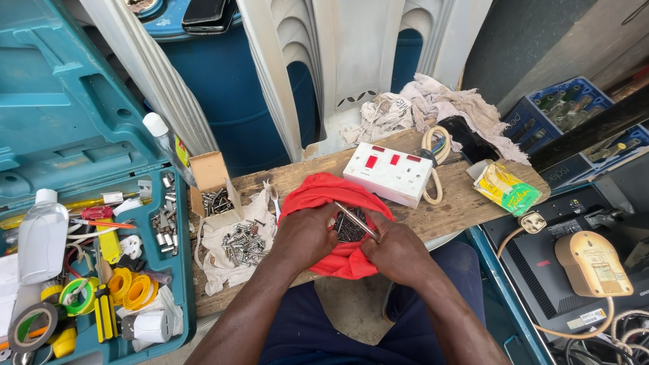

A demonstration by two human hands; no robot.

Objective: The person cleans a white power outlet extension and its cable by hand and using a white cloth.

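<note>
A red cloth (324, 192) lies open on a wooden board (446, 209) with a heap of small dark screws (348, 228) in its middle. My left hand (305, 233) rests on the cloth's left side, its fingers at the edge of the screw heap. My right hand (397, 251) grips a thin metal tool (356, 220), like a long nail or screwdriver shaft, which points up and left across the screws. Both forearms reach in from the bottom of the view.
A white socket plate with red switches (390, 174) and its cable lie behind the cloth. Left are a cardboard box of screws (215, 196), bolts on a white rag (240, 245) and an open teal tool case (81, 135) with tapes. Right: a yellow packet (507, 189), a monitor (561, 270).
</note>
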